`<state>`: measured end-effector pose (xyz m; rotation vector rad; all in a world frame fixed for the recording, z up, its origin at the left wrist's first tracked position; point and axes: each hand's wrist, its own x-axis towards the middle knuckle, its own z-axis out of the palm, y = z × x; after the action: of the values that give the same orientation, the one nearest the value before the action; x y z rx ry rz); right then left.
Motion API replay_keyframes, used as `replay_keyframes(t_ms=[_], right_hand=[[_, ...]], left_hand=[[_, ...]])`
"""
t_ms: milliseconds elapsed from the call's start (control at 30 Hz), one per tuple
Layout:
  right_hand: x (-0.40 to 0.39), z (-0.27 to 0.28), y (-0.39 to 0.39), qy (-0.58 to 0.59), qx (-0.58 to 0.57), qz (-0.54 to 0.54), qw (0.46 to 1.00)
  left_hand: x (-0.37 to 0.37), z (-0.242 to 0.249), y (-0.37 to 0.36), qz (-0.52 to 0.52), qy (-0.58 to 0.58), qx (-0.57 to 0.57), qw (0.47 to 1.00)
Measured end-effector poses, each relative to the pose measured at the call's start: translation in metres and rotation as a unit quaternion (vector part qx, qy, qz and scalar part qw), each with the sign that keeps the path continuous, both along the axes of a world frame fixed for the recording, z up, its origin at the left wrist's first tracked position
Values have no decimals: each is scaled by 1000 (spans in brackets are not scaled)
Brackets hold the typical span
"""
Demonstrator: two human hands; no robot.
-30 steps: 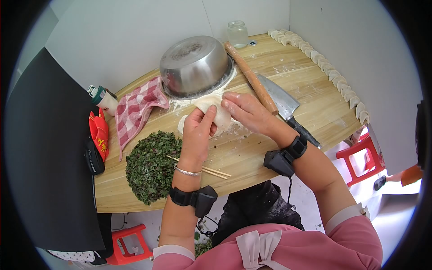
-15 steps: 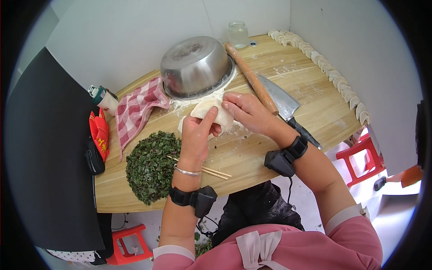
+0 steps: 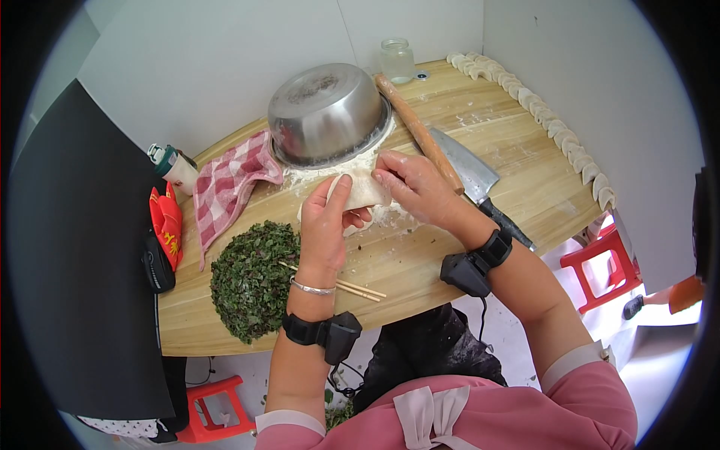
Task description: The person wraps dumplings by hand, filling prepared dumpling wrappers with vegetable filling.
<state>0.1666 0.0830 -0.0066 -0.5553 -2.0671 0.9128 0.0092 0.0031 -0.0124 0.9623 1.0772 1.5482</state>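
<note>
A pale folded dumpling is held up between my two hands, above the floured middle of the table. My left hand grips its left side, thumb on top and fingers curled beneath. At the right end, my right hand pinches the dough edge between thumb and fingers. Close to my left wrist lies a big mound of chopped dark green leaves, with a pair of chopsticks resting by it. Whatever is inside the dumpling is hidden.
An upturned steel bowl stands at the back. Beside it lie a rolling pin and a cleaver. Dumplings line the right edge. A checked cloth, a bottle and a glass jar are also there.
The dumpling has turned slightly in my hands, showing more of its flat side. My left thumb has shifted a little left along it; my right hand keeps its pinch.
</note>
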Motion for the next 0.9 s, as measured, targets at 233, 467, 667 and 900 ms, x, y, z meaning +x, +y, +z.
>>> replay_keyframes(t_ms=[233, 467, 667, 900], right_hand=[[-1, 0, 2, 14, 29, 9, 999], [-1, -2, 0, -15, 48, 21, 999], [1, 2, -1, -18, -44, 25, 999], [0, 0, 0, -13, 16, 41, 999]], left_hand=[[-1, -6, 2, -5, 24, 6, 1000], [0, -2, -1, -22, 0, -10, 1000], [0, -4, 0, -14, 41, 1, 999], [-1, -3, 2, -18, -2, 1, 1000]])
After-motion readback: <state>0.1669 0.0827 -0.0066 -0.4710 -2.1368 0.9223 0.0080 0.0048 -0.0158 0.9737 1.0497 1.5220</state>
